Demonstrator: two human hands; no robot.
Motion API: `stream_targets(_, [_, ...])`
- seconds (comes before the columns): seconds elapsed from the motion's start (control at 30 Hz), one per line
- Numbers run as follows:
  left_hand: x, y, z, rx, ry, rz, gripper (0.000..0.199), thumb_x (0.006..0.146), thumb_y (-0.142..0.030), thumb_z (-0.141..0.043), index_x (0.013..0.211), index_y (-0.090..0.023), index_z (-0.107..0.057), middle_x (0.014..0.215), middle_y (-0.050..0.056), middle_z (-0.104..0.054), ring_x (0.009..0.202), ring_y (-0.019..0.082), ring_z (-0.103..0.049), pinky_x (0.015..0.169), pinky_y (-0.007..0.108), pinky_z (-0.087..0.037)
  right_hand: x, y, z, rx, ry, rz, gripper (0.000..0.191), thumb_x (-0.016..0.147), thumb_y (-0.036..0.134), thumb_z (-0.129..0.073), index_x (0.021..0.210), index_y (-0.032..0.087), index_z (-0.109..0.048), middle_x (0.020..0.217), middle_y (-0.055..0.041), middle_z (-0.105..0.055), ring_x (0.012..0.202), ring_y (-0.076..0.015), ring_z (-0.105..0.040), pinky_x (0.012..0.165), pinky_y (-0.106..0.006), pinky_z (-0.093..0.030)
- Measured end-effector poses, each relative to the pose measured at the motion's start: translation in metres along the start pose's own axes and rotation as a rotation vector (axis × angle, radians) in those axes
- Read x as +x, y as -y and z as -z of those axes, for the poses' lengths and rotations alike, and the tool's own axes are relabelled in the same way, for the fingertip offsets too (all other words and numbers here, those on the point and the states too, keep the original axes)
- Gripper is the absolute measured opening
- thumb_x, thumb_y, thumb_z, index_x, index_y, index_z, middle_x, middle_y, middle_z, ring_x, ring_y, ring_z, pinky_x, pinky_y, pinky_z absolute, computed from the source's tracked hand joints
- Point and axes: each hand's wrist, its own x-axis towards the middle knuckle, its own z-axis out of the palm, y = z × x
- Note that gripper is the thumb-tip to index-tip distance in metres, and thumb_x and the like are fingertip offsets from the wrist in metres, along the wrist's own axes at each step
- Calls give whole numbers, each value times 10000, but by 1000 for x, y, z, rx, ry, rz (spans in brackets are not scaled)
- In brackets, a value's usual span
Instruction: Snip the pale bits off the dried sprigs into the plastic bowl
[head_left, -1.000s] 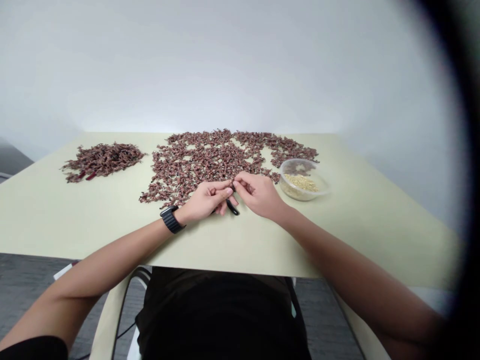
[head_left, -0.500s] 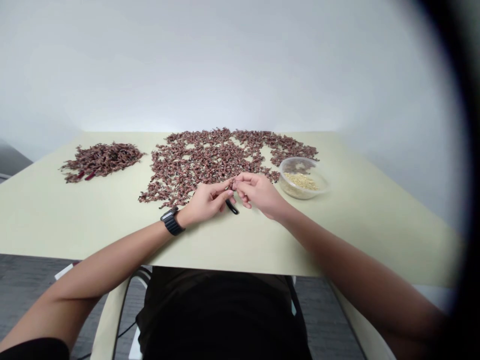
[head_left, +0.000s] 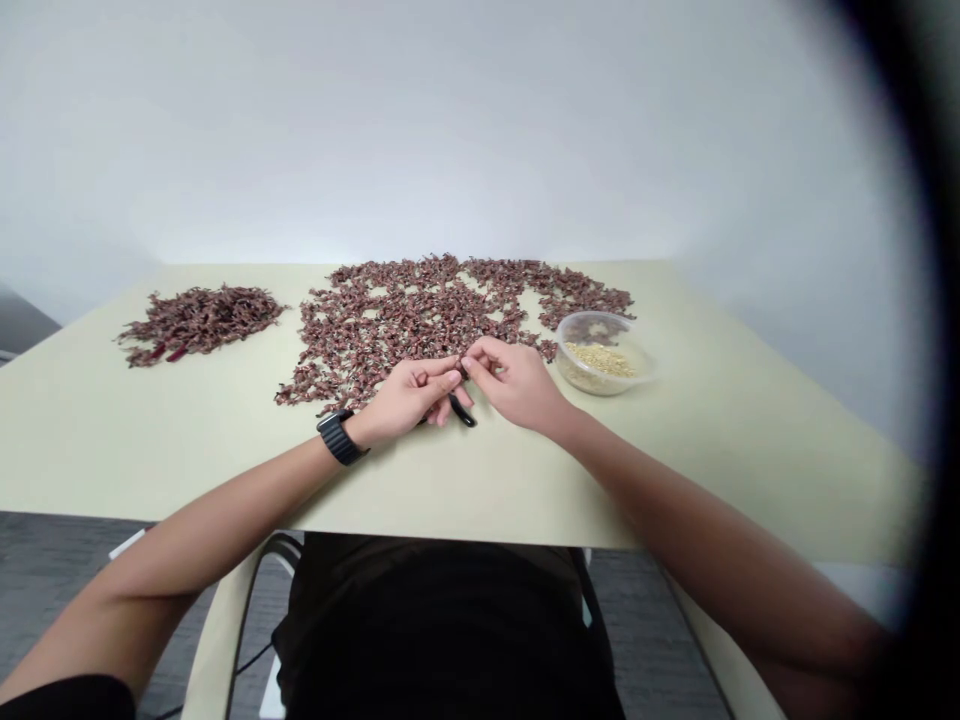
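Note:
My left hand (head_left: 416,393), with a dark watch (head_left: 341,437) on its wrist, is closed in a pinch, thumb against forefinger. Opposite it, my right hand (head_left: 517,380) pinches too, its fingertips meeting the left ones. A tiny reddish-brown piece (head_left: 460,366) shows between the fingertips; most of it is hidden. Beneath the left fingers a black curved handle (head_left: 463,411) lies on the table, its other end covered. Just beyond the hands spreads a wide layer of small reddish-brown twisted pieces (head_left: 405,315), too small to name.
A clear round plastic bowl (head_left: 574,378) with small golden-yellow bits (head_left: 600,358) stands right of my right hand. Further left is a denser heap of similar brown pieces (head_left: 202,322) with two dark red strips. The pale yellow table (head_left: 187,450) meets a white wall behind.
Both hands stay together over the same spot. The right fingers have curled in closer and shifted slightly, while the left fingers below have spread a little. The view has moved slightly.

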Motion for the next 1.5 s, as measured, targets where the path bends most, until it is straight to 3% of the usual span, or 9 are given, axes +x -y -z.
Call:
stream_targets(0.17, [0,2,-1,-16,-9,23,503,976,-532,-600,1189,-86,-691,961,140,-765,509,71,-580,477,194,-441,-1,1,1,-257,17,202,265,1037,316,-427,865,208,-598,748,-26,-589,684,-159,-505,673,-295,-350])
stream_targets(0.53, [-2,5,-5,147,-30,-14,494,1022,-504,-523,1270,-99,-662,973,142,-762,514,80,-587,478,198,-425,-3,6,1,-148,-13,46,191,974,298,-516,816,213,-582,627,28,-531,552,-120,-422,561,-276,-302])
stream_targets(0.73, [-3,3,-7,237,-48,-38,479,1034,-491,-495,1268,-107,-661,965,124,-762,522,86,-588,520,204,-461,-3,9,1,-155,-32,78,219,958,289,-528,757,205,-552,616,27,-503,573,-116,-431,585,-285,-313])
stream_targets(0.83, [-4,2,-6,346,-72,-66,432,1039,-465,-492,1176,-109,-695,814,64,-742,510,80,-561,523,190,-436,-1,8,-2,38,-9,-40,215,932,298,-556,738,204,-553,603,27,-489,547,-110,-395,540,-280,-287])
stream_targets(0.93, [-6,0,-5,518,-129,-137,381,1032,-436,-516,1021,-118,-725,601,-10,-632,484,67,-486,519,174,-375,3,6,-3,500,113,-316,198,901,338,-598,762,206,-548,575,55,-404,480,-89,-287,452,-259,-203])
stream_targets(1.07, [-6,-2,-4,497,-128,-126,377,1022,-447,-534,1029,-122,-723,638,-3,-658,493,66,-499,526,175,-382,6,3,1,824,266,-470,251,843,394,-708,800,198,-558,582,82,-340,474,-73,-237,426,-237,-154])
stream_targets(1.17, [-4,-1,-5,269,-66,-55,431,1020,-493,-524,1123,-113,-701,839,73,-746,509,76,-559,491,186,-401,5,0,3,614,224,-374,301,895,479,-671,816,204,-578,566,72,-379,468,-85,-294,445,-245,-219])
stream_targets(1.27, [-1,0,-4,83,-49,-12,473,1008,-515,-542,1194,-103,-680,910,114,-757,497,73,-554,455,189,-385,3,-2,2,206,96,-133,313,979,469,-563,812,205,-583,611,32,-491,528,-110,-414,520,-264,-292])
stream_targets(1.5, [2,2,-3,-6,-50,16,502,988,-534,-574,1216,-98,-675,965,130,-762,497,66,-563,454,189,-408,0,-5,5,-308,33,230,158,1028,283,-466,996,203,-598,772,-10,-599,674,-148,-522,662,-282,-365])
